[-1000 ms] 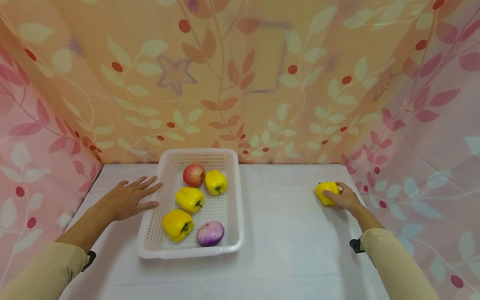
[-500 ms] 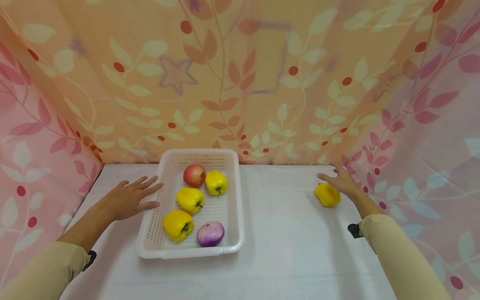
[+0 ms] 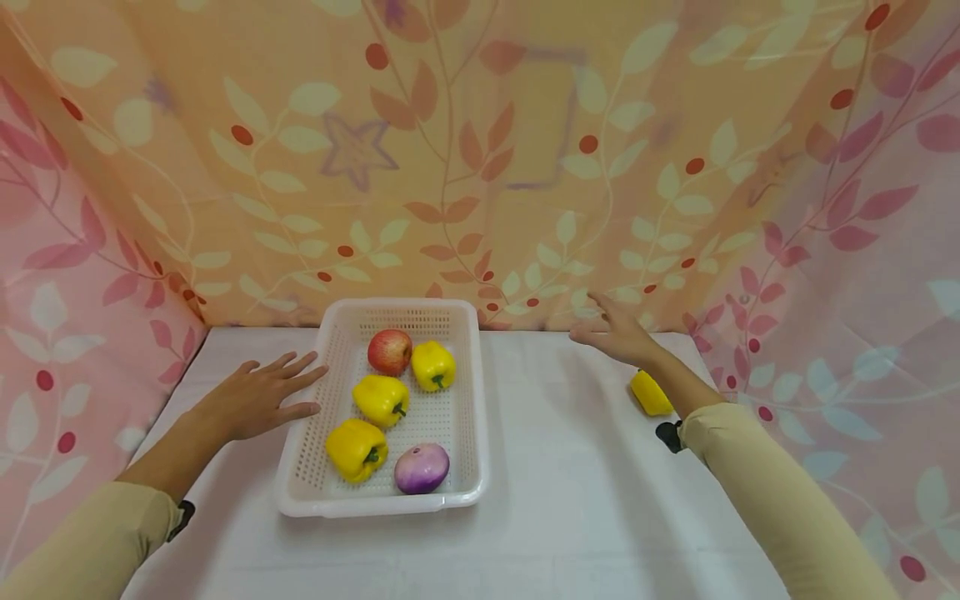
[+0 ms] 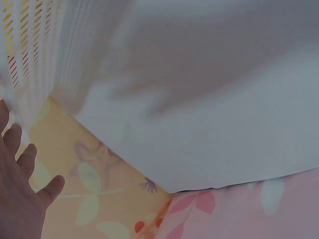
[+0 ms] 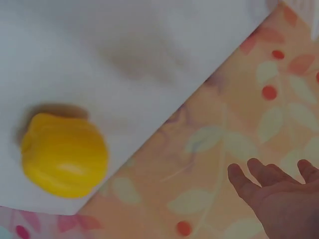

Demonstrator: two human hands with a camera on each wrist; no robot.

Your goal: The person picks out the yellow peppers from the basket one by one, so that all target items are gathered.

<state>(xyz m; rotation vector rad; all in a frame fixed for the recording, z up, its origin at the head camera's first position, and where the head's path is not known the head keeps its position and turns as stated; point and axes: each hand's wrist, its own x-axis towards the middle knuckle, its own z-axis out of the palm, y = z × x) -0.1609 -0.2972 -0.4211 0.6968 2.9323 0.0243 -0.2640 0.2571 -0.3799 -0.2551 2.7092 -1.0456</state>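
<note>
In the head view my right hand (image 3: 622, 335) hovers over the right half of the table with its fingers extended, holding nothing. Behind it a yellow bell pepper (image 3: 650, 395) rests on the white cloth, partly covered by my forearm. That same pepper (image 5: 65, 155) shows whole in the right wrist view, well apart from the fingers. My left hand (image 3: 251, 398) is spread beside the left rim of a white plastic basket (image 3: 382, 505), fingertips close to the rim. Inside lie a red apple (image 3: 389, 352), several yellow bell peppers (image 3: 381, 400) and a purple, egg-shaped vegetable (image 3: 422, 468).
A white cloth covers the table (image 3: 555, 517). Floral curtains (image 3: 480, 167) close it off at the back and on both sides. The basket stands left of the middle, with bare cloth between it and the pepper on the right.
My right hand has let go of the yellow bell pepper on the table, lifted off, and moved left toward the middle. The left hand and the basket's contents stay put.
</note>
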